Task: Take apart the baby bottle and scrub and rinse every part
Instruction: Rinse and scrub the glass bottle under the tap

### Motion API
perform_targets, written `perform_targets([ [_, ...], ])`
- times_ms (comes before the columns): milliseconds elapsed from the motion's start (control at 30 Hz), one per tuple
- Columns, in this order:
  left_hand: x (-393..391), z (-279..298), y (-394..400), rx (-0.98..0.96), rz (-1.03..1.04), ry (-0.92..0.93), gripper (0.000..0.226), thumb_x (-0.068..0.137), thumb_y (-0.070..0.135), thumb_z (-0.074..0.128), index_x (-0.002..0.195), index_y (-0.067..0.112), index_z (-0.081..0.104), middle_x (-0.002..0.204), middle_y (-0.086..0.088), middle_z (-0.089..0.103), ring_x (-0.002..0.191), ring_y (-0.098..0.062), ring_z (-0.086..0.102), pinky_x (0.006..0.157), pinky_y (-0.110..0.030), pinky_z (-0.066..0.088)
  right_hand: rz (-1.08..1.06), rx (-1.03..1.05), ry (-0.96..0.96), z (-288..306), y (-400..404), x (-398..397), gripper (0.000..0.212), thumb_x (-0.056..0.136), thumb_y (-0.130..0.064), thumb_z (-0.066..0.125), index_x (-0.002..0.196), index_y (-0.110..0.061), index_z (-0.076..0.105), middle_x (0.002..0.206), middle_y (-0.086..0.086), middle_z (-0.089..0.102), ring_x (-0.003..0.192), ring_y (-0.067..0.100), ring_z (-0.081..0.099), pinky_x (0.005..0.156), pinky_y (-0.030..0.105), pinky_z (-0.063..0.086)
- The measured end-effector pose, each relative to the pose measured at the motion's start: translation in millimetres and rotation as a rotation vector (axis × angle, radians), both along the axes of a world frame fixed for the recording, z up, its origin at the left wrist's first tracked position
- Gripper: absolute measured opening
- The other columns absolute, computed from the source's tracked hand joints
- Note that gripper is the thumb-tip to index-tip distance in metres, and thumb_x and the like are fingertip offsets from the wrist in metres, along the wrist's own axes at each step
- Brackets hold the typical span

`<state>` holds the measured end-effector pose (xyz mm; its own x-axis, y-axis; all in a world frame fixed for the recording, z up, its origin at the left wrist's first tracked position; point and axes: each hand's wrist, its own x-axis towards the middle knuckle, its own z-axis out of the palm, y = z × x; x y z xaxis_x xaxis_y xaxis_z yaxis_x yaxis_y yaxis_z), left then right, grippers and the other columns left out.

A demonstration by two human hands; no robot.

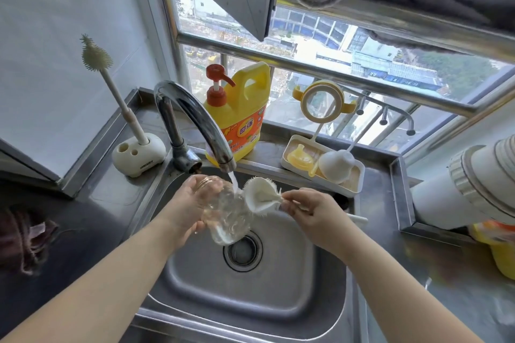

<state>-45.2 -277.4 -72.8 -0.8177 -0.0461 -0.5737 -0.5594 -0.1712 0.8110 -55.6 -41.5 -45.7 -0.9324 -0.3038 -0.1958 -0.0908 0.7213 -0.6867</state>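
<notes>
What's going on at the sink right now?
A person is washing a baby bottle over the sink. The left hand holds the clear bottle body under water running from the tap, while the right hand pinches a white bristled brush head at the bottle. A yellow nipple, a white part and a yellow handle ring sit at the drying tray by the window.

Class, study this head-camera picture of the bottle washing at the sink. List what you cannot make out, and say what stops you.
- Brush handle, head view: mostly covered by the right hand.
- Clear bottle: glare and running water hide whether any suds remain inside.
- Detergent jug label: small print too small to read.
- Yellow container at the right: cut off by the picture edge.
- Left hand fingers: hidden behind the bottle.
</notes>
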Motion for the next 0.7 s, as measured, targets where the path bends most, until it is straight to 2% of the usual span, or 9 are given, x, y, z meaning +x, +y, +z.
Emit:
perform_targets([
  [67,2,-1,-7,-0.027,0.016,0.005,0.086,0.039,0.049,0.079,0.116,0.032,0.046,0.104,-0.005,0.064,0.091,-0.025,0.064,0.084,-0.043,0.047,0.036,0.075,-0.032,1,1,1,0.02,0.092,-0.033,0.056,0.105,-0.024,0.07,0.087,-0.014,0.063,0.085,0.006,0.057,0.08,0.025,0.046],
  [133,4,-3,-12,-0.034,0.009,0.01,0.113,0.031,0.039,0.086,0.13,0.032,0.034,0.109,-0.009,0.063,0.102,-0.023,0.062,0.096,-0.045,0.045,0.027,0.129,-0.082,0,4,3,0.02,0.092,-0.036,0.055,0.103,-0.028,0.07,0.085,-0.015,0.063,0.083,0.006,0.057,0.078,0.026,0.047],
  [233,9,-4,-11,0.033,-0.011,0.053,0.131,0.025,0.028,0.093,0.138,0.029,0.028,0.116,-0.013,0.062,0.107,-0.022,0.061,0.089,-0.035,0.05,0.047,0.176,-0.171,-3,1,8,0.02,0.091,-0.039,0.055,0.102,-0.03,0.07,0.09,-0.007,0.069,0.085,0.013,0.061,0.079,0.029,0.048],
  [333,15,-4,-6,0.074,-0.048,0.117,0.128,0.029,0.023,0.089,0.141,0.03,0.028,0.121,-0.008,0.061,0.107,-0.018,0.063,0.071,-0.02,0.053,0.092,0.222,-0.201,-5,-5,14,0.019,0.092,-0.04,0.054,0.099,-0.031,0.07,0.089,-0.005,0.068,0.084,0.014,0.06,0.078,0.03,0.048],
  [433,21,-3,-7,0.067,-0.089,0.152,0.115,0.05,0.007,0.09,0.141,0.035,0.026,0.12,-0.003,0.062,0.103,-0.012,0.064,0.067,-0.015,0.052,0.055,0.229,-0.189,-1,-5,12,0.021,0.091,-0.042,0.053,0.098,-0.03,0.069,0.083,-0.007,0.065,0.078,0.012,0.058,0.075,0.031,0.049],
  [500,23,-1,-4,-0.056,-0.19,0.186,0.11,0.059,0.001,0.085,0.143,0.034,0.022,0.119,0.001,0.061,0.103,-0.008,0.062,0.078,-0.017,0.051,-0.009,0.21,-0.134,4,-5,8,0.021,0.092,-0.042,0.052,0.098,-0.03,0.068,0.081,-0.008,0.065,0.074,0.011,0.057,0.074,0.033,0.051],
  [567,24,2,-3,-0.244,-0.324,0.222,0.11,0.06,0.009,0.087,0.145,0.03,0.019,0.125,0.005,0.053,0.108,-0.003,0.056,0.098,-0.022,0.041,-0.022,0.241,-0.066,12,-6,2,0.02,0.092,-0.044,0.052,0.097,-0.031,0.066,0.079,-0.012,0.062,0.072,0.009,0.055,0.073,0.033,0.053],
  [633,24,1,-6,-0.404,-0.391,0.242,0.106,0.058,0.02,0.089,0.142,0.026,0.026,0.129,0.006,0.044,0.11,0.0,0.05,0.099,-0.019,0.035,0.031,0.278,-0.041,20,-11,-4,0.021,0.091,-0.046,0.052,0.099,-0.031,0.065,0.077,-0.014,0.058,0.068,0.005,0.052,0.068,0.028,0.049],
  [700,22,-2,-11,-0.487,-0.427,0.293,0.089,0.054,0.026,0.09,0.13,0.025,0.043,0.122,0.007,0.048,0.11,0.001,0.05,0.097,-0.014,0.037,0.098,0.318,-0.032,29,-18,-9,0.024,0.091,-0.044,0.053,0.102,-0.028,0.066,0.076,-0.014,0.058,0.067,0.004,0.051,0.066,0.023,0.045],
])
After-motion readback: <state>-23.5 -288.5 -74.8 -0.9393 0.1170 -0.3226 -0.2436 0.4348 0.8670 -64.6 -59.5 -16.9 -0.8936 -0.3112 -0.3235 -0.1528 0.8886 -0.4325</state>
